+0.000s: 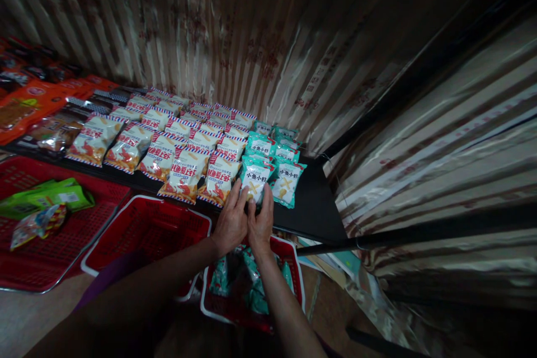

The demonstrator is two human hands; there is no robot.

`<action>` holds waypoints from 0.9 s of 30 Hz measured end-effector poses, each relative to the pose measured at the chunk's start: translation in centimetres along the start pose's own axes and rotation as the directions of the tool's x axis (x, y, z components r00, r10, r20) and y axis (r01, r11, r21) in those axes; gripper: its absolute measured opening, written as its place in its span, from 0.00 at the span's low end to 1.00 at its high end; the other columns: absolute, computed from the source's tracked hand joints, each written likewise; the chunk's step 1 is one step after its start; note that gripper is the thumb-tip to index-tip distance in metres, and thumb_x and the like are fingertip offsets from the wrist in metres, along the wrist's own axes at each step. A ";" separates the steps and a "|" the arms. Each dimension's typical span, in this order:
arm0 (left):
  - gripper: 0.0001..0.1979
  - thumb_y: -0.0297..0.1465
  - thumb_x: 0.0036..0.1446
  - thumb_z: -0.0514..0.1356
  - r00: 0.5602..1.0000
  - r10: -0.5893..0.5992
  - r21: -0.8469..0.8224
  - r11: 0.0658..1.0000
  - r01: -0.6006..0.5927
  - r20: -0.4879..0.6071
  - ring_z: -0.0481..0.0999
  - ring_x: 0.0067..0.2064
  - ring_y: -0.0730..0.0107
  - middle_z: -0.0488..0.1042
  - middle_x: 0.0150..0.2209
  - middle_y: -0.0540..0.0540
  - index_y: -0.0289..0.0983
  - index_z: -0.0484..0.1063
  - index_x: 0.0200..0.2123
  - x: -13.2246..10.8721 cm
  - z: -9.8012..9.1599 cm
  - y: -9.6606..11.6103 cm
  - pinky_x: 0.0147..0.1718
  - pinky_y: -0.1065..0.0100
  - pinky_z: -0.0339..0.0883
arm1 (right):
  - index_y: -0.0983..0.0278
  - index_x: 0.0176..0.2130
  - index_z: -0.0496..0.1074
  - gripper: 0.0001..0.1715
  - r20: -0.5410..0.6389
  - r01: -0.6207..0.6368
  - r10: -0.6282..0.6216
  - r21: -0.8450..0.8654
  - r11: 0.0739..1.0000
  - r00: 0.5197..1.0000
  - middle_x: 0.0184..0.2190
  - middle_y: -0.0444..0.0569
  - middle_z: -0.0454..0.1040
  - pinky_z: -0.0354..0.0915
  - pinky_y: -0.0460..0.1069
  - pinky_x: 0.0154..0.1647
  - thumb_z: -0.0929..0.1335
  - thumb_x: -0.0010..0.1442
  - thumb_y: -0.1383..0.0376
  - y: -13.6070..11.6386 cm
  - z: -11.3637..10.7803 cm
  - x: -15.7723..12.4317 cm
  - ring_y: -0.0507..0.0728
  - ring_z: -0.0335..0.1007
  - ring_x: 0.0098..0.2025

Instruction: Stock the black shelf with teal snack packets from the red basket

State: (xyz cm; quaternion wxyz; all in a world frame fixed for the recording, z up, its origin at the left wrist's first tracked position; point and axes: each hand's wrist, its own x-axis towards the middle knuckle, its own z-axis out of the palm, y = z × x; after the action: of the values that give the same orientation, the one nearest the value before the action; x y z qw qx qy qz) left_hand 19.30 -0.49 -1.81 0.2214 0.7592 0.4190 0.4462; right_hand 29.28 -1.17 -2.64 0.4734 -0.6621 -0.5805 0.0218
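A teal-and-white snack bag (254,180) stands at the front of the teal group on the black shelf (319,210). From its left lower side my left hand (230,221) grips it, while my right hand (260,222) closes on its right lower side. Both thumbs are near its bottom edge. Right beside it stands another teal snack bag (287,183), with several more behind. To the left are rows of white-and-orange snack bags (220,176). Below my forearms, a red basket (300,274) holds several teal bags (255,285).
Another red basket (208,224) sits left of my hands. Farther left, a larger red basket (113,215) holds green packets (62,194). Orange packets (29,103) lie at the shelf's far left. Striped sheeting (251,28) hangs behind; a dark pole (356,131) rises at the right.
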 end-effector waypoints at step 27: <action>0.33 0.29 0.60 0.49 0.988 0.082 0.211 0.976 -0.052 -0.133 0.41 0.68 0.53 0.45 0.67 0.32 0.33 0.40 0.66 1.4 0.2 0.7 0.61 0.45 0.48 | 0.68 0.65 0.49 0.42 0.069 -0.270 0.261 0.206 0.941 0.963 0.66 0.58 0.49 0.45 0.58 0.65 0.57 0.61 0.47 -1.6 -1.7 5.0 0.60 0.43 0.68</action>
State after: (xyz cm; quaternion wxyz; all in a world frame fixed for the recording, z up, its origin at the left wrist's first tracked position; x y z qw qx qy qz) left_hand 20.16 0.36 -0.75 0.0960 0.7585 0.4517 0.4598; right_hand 30.69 1.57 1.91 0.5224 -0.6790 -0.4899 0.1611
